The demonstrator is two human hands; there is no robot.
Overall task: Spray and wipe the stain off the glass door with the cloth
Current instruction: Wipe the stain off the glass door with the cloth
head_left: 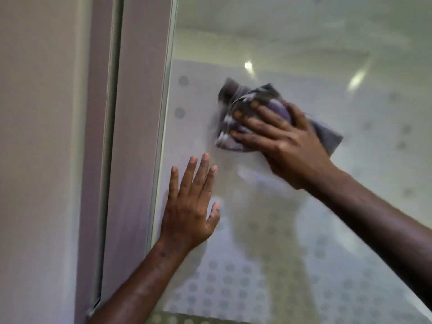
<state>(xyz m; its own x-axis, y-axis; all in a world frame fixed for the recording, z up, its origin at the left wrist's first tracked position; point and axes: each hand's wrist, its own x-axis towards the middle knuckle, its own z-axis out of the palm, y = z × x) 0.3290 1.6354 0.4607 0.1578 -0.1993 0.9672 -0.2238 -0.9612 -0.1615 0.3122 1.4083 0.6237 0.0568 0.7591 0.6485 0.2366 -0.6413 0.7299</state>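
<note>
1. Right hand [280, 141], fingers spread, presses the purple cloth [252, 118] flat on the glass door [304, 218].
2. Left hand [189, 211], fingers spread and empty, braces the glass below-left, beside the door frame [138, 136].
3. Stain not discernible; cloth blurred.

two hands on one glass door [304, 54]: left hand [190, 206], right hand [280, 141]; one cloth [236, 106]; perhaps dozens of frosted dots [183, 80].

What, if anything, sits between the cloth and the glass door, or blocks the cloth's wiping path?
Nothing visible. The right hand presses the purple cloth straight onto the glass door. The left hand lies flat on the glass below and to the left, apart from the cloth.
</note>
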